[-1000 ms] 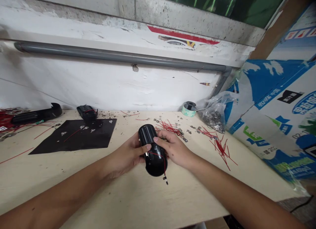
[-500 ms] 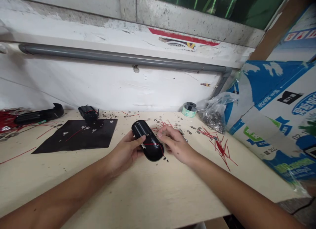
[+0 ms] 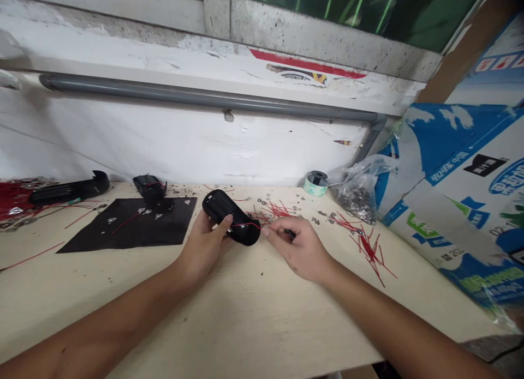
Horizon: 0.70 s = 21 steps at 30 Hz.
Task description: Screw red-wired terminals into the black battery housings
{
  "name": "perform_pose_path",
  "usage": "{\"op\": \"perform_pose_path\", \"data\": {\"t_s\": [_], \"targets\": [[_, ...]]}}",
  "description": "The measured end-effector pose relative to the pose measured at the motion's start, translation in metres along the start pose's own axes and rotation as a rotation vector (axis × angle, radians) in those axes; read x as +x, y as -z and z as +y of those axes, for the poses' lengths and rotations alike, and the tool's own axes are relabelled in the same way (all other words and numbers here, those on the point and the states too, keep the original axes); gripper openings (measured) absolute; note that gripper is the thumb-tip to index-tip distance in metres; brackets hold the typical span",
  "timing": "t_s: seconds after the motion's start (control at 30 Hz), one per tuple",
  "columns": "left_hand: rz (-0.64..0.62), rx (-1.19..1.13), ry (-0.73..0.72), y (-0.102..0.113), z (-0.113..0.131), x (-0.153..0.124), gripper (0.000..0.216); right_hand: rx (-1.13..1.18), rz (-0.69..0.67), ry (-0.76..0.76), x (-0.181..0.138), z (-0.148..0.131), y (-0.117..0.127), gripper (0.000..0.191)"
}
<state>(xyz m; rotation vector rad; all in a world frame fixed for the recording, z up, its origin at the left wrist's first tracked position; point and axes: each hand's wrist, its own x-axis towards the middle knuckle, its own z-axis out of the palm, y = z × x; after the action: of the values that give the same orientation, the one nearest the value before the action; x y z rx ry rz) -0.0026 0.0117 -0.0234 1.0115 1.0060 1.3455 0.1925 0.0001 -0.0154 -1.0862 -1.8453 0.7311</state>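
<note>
Black case (image 3: 229, 218) shifted left in cupped left hand (image 3: 202, 245), right hand (image 3: 301, 248) pinching wire (image 3: 249, 224) near red clippings (image 3: 278, 210).

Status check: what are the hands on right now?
Left hand gripping black plastic housing. Right hand pinched beside its red wire. Loose red wires lying just beyond.

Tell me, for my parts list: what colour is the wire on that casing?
Red: the wire crosses the black casing in the head view.

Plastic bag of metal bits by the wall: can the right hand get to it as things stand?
Probably yes: the right hand is on the plastic bag's side, with only loose red wires between, nothing tall blocking.
</note>
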Motion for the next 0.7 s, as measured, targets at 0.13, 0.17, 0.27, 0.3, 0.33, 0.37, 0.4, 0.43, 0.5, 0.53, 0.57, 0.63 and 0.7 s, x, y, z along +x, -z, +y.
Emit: {"op": "perform_pose_path", "data": {"t_s": [0.13,0.17,0.27,0.3,0.33,0.37,0.4,0.43,0.5,0.53,0.57,0.63,0.7], "targets": [[0.026,-0.058,-0.043,0.003,-0.004,0.004,0.042,0.003,-0.365,0.046,-0.009,-0.011,-0.007,0.027],[0.036,-0.048,-0.048,0.004,-0.005,0.004,0.042,-0.022,-0.436,0.063,-0.011,-0.012,-0.009,0.024],[0.029,0.008,-0.065,0.006,-0.007,0.005,0.041,-0.127,-0.528,0.119,-0.015,-0.014,-0.013,0.02],[0.033,0.033,-0.074,0.007,-0.007,0.005,0.04,-0.15,-0.533,0.124,-0.015,-0.014,-0.012,0.023],[0.048,0.062,-0.082,0.008,-0.007,0.005,0.04,-0.157,-0.526,0.121,-0.014,-0.014,-0.009,0.025],[0.067,0.092,-0.087,0.01,-0.008,0.006,0.039,-0.152,-0.515,0.113,-0.013,-0.013,-0.004,0.023],[0.083,0.121,-0.086,0.011,-0.008,0.007,0.04,-0.142,-0.492,0.111,-0.01,-0.012,0.001,0.021],[0.098,0.147,-0.082,0.013,-0.008,0.008,0.04,-0.141,-0.442,0.12,-0.007,-0.009,0.008,0.023],[0.098,0.175,-0.08,0.016,-0.009,0.009,0.042,-0.237,-0.303,0.129,0.0,0.0,0.022,0.021],[0.086,0.179,-0.086,0.017,-0.01,0.01,0.042,-0.356,-0.225,0.109,0.004,0.005,0.029,0.013],[0.071,0.179,-0.094,0.018,-0.01,0.011,0.041,-0.497,-0.157,0.076,0.007,0.011,0.035,0.011],[0.042,0.171,-0.11,0.02,-0.011,0.012,0.039,-0.721,-0.123,0.024,0.013,0.023,0.044,0.021],[0.019,0.172,-0.116,0.02,-0.011,0.012,0.037,-0.826,-0.152,-0.018,0.016,0.031,0.047,0.022]]}}
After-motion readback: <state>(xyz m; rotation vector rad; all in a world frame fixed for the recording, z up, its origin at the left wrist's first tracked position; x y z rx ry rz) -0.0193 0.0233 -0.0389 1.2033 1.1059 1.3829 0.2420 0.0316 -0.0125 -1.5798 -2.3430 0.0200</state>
